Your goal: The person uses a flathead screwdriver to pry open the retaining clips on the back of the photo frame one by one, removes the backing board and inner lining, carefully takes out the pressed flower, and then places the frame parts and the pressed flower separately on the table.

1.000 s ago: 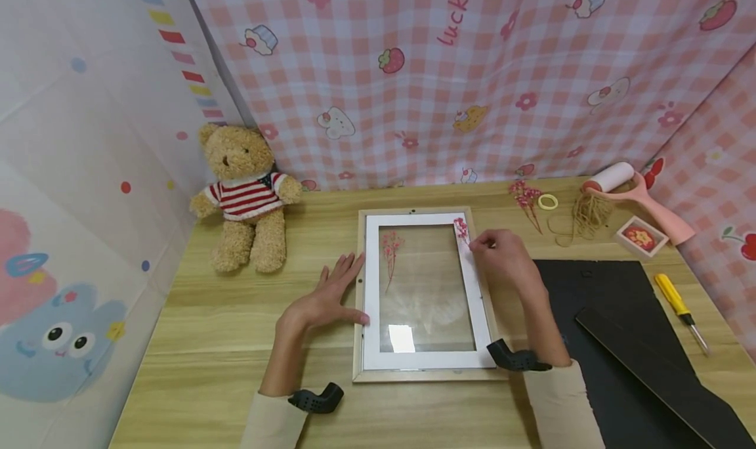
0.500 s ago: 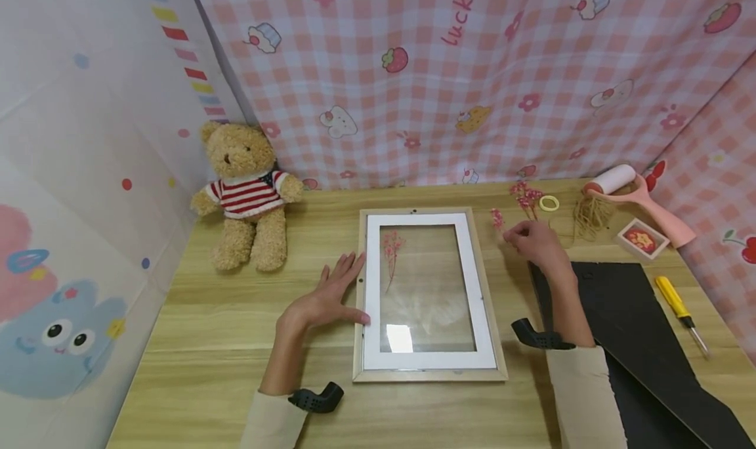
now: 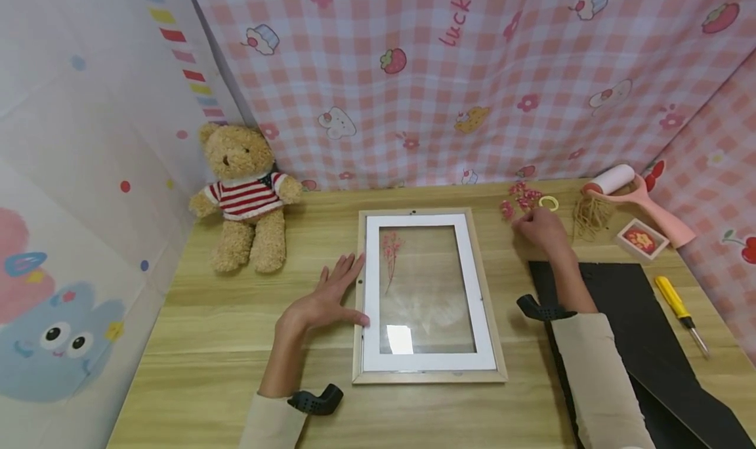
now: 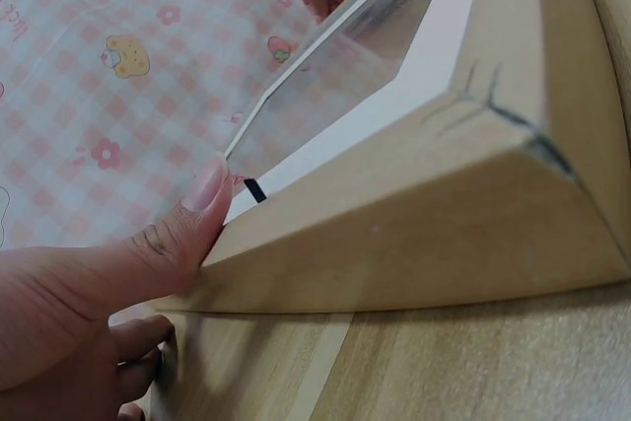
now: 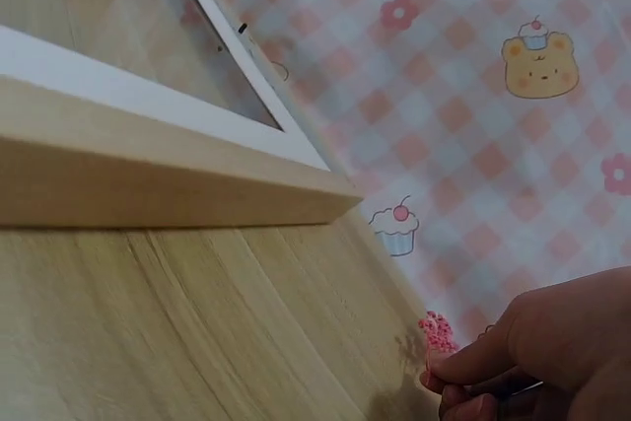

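Pressing flat on the table, the left hand keeps its fingers straight and spread, thumb against the picture frame so it cannot slide. Far right, the right hand pinches a pink flower sprig beside the other flowers.

The picture frame is pale wood with a white mat, and a pink dried sprig lies on its glass. At far left the tan teddy bear wears a red-and-white striped jumper, against a pink-and-white checked cloth printed with cupcakes and strawberries. On the right lie a black backing board, a yellow-handled screwdriver and a pink-handled white roller.
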Available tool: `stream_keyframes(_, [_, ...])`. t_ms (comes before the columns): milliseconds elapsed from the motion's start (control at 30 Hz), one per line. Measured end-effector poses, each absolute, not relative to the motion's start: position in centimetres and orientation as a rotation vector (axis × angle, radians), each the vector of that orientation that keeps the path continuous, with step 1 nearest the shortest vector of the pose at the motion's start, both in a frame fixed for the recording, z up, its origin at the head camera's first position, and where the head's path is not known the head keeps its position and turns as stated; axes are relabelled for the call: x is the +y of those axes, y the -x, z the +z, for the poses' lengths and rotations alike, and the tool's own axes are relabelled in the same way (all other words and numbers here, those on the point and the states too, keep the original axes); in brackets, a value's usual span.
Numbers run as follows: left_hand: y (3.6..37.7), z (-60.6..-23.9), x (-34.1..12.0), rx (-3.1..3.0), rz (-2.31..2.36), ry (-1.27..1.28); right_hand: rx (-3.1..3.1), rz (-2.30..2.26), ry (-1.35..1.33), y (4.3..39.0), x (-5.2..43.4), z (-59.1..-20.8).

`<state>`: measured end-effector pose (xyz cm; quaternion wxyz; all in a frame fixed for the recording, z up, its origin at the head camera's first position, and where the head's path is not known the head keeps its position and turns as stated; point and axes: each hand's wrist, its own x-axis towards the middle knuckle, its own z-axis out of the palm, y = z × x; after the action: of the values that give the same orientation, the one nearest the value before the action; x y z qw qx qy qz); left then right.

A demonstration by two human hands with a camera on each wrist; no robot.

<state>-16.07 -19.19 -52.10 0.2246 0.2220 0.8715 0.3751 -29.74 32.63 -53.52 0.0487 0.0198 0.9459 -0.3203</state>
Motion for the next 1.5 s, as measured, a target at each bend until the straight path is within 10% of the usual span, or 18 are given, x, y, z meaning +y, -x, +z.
stream_keyframes(733, [15.9, -51.7, -18.8, 2.422, 1.001, -0.608, 2.952, -0.821, -0.134, 31.3, 34.2, -53.9])
stream_keyframes(1067, [16.2, -52.3, -19.2, 2.413, 1.033, -0.621, 2.941, -0.976, 0.113, 21.2, 20.7, -43.2])
stream_keyframes(1500, [16.1, -52.1, -19.0, 2.419, 1.018, -0.611, 2.796, -0.865, 0.194, 17.3, 8.3, -44.3])
